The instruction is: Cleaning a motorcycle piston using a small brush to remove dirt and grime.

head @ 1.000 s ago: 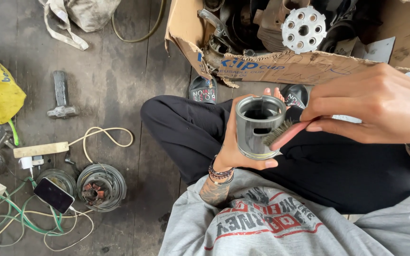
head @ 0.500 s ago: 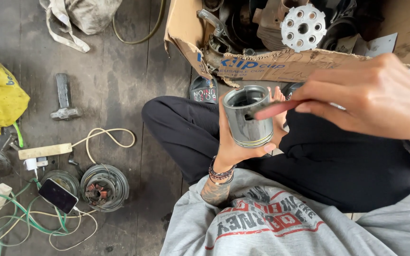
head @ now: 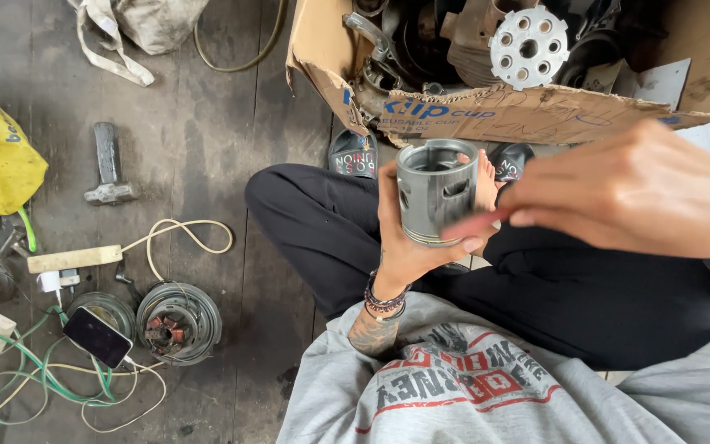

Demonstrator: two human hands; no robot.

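1. Holding the metal piston point(head: 435, 201) upright, the left hand point(head: 408, 247) wraps around it, just below the cardboard box point(head: 536, 115).
2. Since a moment ago the piston has come up a little, and the right hand point(head: 626, 193) now pinches a thin pink strip point(head: 474, 224) at its side (maybe for rubbing).
3. Inside the box sit dark engine parts point(head: 421, 49) and a round plate with holes point(head: 528, 45).

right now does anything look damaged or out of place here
The brown cardboard box of metal parts is torn and sagging at its front left corner. The grey metal piston in the left hand shows no visible damage.
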